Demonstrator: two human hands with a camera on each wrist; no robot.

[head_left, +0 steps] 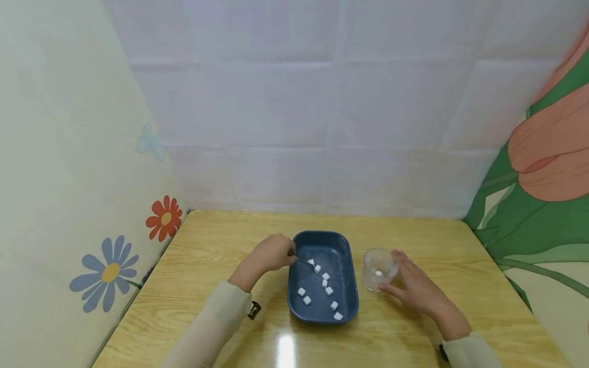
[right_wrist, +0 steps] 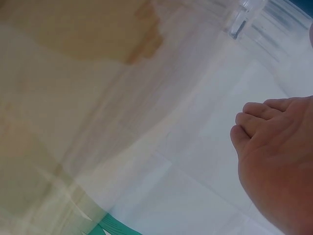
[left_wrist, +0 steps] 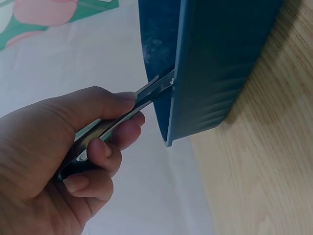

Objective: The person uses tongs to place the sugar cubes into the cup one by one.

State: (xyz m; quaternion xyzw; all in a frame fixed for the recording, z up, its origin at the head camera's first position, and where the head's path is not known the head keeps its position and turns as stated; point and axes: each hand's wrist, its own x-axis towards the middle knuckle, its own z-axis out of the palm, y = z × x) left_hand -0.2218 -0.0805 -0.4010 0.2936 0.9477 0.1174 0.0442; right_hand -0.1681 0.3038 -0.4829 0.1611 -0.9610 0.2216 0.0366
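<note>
My left hand holds a pair of metal tongs over the left rim of a dark blue tray. Thumb and curled fingers press around the tongs' handle in the left wrist view. In the head view the tips reach down to a white cube; whether they grip it I cannot tell. Several more white cubes lie scattered over the tray floor. Right of the tray, my right hand grips a clear glass cup from the side, thumb in front and fingers behind. Inside the cup sits a white cube.
Both tray and cup stand on a wooden table. A pale cloth hangs behind the table's back edge. Flower-printed sheets flank it, with a blue flower on the left and large green leaves on the right.
</note>
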